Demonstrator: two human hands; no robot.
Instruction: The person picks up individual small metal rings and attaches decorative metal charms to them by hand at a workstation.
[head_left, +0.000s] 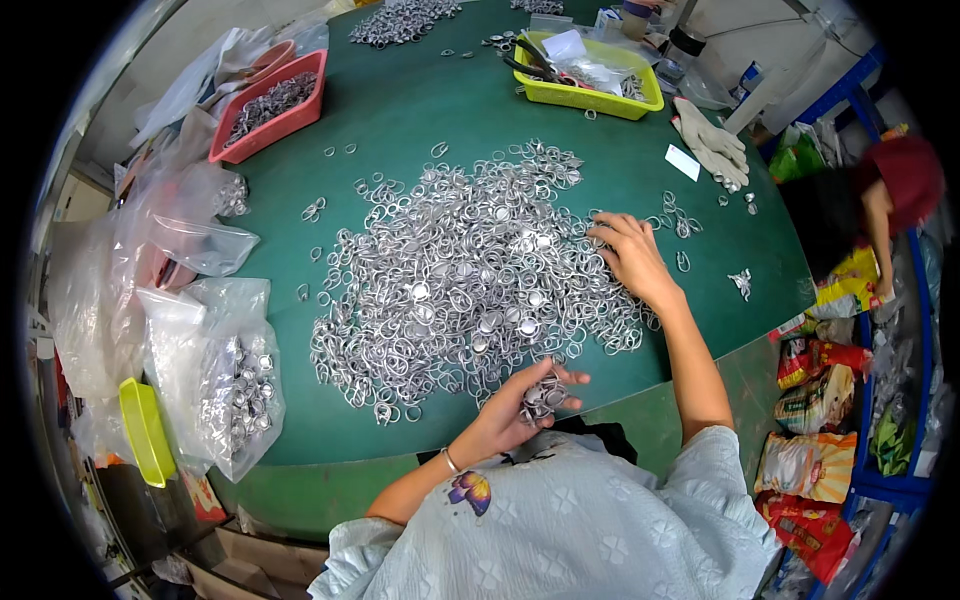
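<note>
While a clear plastic bag (272,300) of metal pieces is set down at the far left, the middle of the table (400,95) is taken up by a broad pile of metal rings (440,270), with no clear long axis. Below its near edge, a handful of metal pieces (543,396) is cupped in the upturned left hand (512,408). The hands are held apart. At the pile's right edge, rings are reached by the bent fingers of the right hand (636,258), the nearer one; whether any is gripped cannot be told. The pile lies leftward of that hand.
</note>
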